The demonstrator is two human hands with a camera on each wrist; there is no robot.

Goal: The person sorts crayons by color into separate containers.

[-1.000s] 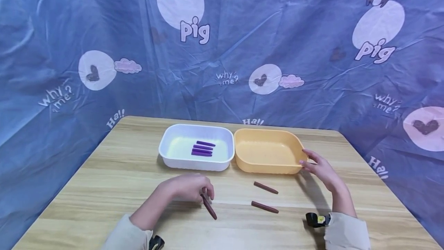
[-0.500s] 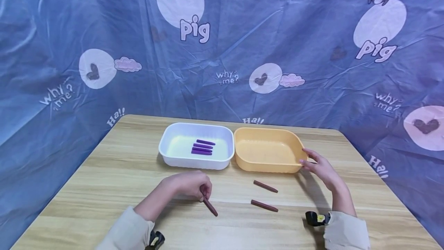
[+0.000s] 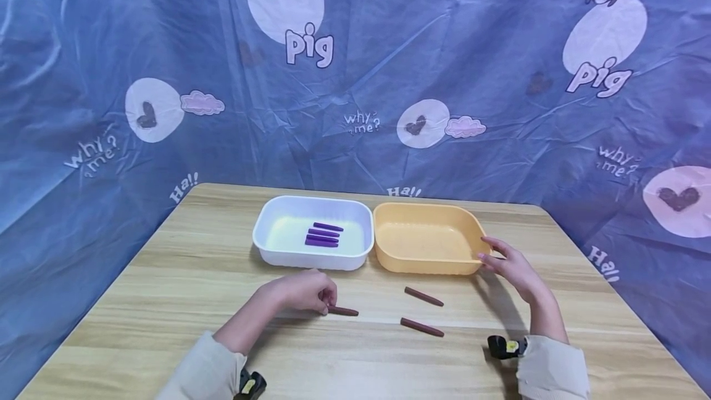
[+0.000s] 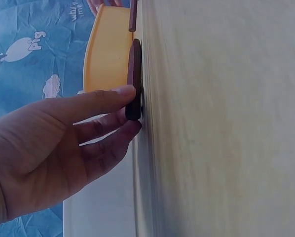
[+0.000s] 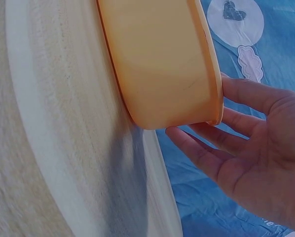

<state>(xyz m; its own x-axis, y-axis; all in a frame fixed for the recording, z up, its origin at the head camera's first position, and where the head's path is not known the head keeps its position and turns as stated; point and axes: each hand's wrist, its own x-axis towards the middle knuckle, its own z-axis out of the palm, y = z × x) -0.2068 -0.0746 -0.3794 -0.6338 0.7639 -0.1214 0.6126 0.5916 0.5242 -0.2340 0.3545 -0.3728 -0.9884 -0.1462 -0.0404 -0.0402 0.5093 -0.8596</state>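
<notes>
My left hand (image 3: 304, 290) pinches a brown crayon (image 3: 344, 312) by one end, low over the table in front of the white tray (image 3: 311, 261). In the left wrist view the thumb lies along the near side of this crayon (image 4: 133, 74), with other fingertips at its blunt end. Two more brown crayons, a farther one (image 3: 424, 296) and a nearer one (image 3: 422, 327), lie on the table to the right. My right hand (image 3: 513, 270) grips the rim of the yellow-orange tray (image 3: 428, 265) at its right end, thumb over the rim and fingers against the end wall.
Several purple crayons (image 3: 322, 242) lie side by side in the white tray, which stands right beside the yellow-orange one. The wooden table (image 3: 194, 252) ends at the back against a blue printed cloth (image 3: 355, 79).
The brown crayon in my left hand has swung from slanting toward the front to lying nearly level, pointing right. My right hand keeps its grip on the yellow-orange tray.
</notes>
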